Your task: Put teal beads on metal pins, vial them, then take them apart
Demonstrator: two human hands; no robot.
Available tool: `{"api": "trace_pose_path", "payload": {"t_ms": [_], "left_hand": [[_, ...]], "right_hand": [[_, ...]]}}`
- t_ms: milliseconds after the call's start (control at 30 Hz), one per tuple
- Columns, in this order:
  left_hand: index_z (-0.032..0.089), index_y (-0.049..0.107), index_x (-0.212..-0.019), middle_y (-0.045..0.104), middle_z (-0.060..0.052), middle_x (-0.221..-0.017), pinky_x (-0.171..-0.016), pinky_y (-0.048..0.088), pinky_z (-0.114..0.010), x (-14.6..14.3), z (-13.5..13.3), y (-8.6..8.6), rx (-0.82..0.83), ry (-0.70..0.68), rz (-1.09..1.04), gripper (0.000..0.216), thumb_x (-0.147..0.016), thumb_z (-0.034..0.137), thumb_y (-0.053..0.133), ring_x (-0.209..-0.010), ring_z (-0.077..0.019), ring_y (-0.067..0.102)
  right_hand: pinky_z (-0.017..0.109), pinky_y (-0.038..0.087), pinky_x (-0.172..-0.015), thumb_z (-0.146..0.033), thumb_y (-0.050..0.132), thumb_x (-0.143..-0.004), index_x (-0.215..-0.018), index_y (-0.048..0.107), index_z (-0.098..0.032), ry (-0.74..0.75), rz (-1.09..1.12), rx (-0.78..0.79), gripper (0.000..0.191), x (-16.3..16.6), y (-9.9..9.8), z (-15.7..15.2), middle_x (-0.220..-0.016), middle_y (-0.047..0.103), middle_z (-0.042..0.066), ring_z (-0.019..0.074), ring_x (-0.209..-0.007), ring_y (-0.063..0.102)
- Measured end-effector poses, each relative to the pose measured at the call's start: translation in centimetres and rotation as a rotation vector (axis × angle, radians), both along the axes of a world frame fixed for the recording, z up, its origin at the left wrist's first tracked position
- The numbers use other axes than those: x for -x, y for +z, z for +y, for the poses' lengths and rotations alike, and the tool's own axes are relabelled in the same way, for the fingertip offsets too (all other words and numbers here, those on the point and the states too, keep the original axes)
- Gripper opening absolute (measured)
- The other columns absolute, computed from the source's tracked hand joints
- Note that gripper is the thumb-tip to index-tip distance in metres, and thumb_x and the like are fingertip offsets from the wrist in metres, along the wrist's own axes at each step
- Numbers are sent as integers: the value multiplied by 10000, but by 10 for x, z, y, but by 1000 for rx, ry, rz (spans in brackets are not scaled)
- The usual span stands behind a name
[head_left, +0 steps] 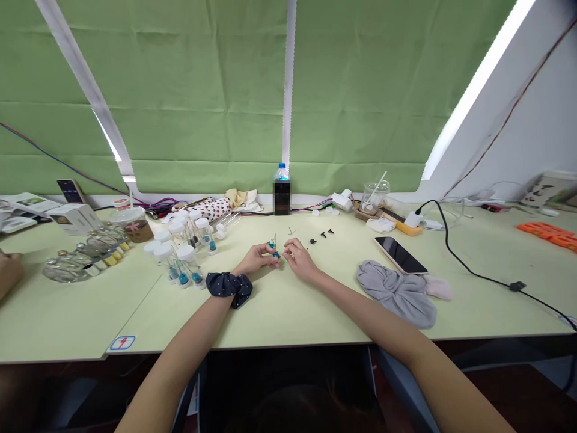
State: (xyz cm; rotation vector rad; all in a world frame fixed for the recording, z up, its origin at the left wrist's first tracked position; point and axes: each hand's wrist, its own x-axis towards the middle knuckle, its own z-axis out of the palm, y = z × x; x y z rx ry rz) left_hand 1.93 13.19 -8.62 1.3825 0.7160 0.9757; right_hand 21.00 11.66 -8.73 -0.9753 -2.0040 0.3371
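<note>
My left hand (258,257) pinches a small blue part with a thin wire (273,248) just above the pale green table (288,313). A dark blue scrunchie (229,286) sits on that wrist. My right hand (298,257) is curled beside it, fingertips pinched near the same part; what they hold is too small to name. A few small black pieces (321,236) lie just beyond my right hand. To the left stand several small glass vials with white caps (183,252).
A phone (400,254) and grey cloth (396,292) lie to the right, with a black cable (473,272) crossing the table. Glass bottles (85,257) sit far left, a water bottle (282,191) at the back. Another person's hand (9,270) shows at the left edge.
</note>
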Motion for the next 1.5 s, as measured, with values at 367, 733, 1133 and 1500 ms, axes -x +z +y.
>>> {"api": "trace_pose_path", "payload": {"t_ms": [367, 733, 1133, 1500], "left_hand": [[115, 538, -811, 651, -30, -805, -698, 534, -345, 0, 0, 0, 6, 5, 7, 410, -559, 273, 821, -656, -191, 685], [119, 534, -810, 666, -26, -779, -698, 539, -340, -1, -1, 2, 8, 5, 21, 434, -547, 308, 823, -659, -185, 681], [121, 531, -806, 668, -39, -830, -699, 532, -338, -1, -1, 2, -3, -5, 31, 399, -568, 272, 814, -658, -186, 685], [120, 529, -812, 668, -36, -800, -708, 527, -344, -1, -1, 1, 11, -4, 25, 405, -573, 279, 814, -663, -185, 683]], "right_hand": [[321, 416, -776, -199, 369, -912, -848, 556, -185, -86, -120, -81, 198, 4, -1, -1, -1013, 495, 91, 191, -890, 485], [271, 383, -689, -244, 425, -923, -765, 572, -184, -134, -178, -43, 225, 4, -3, 1, -869, 529, 50, 152, -762, 494], [255, 373, -648, -224, 490, -888, -765, 613, -184, -62, -82, 6, 178, 2, -2, 1, -716, 570, 22, 137, -664, 513], [248, 366, -638, -230, 468, -889, -845, 585, -205, -143, -126, -41, 128, 0, 4, -9, -929, 549, 32, 131, -697, 518]]}}
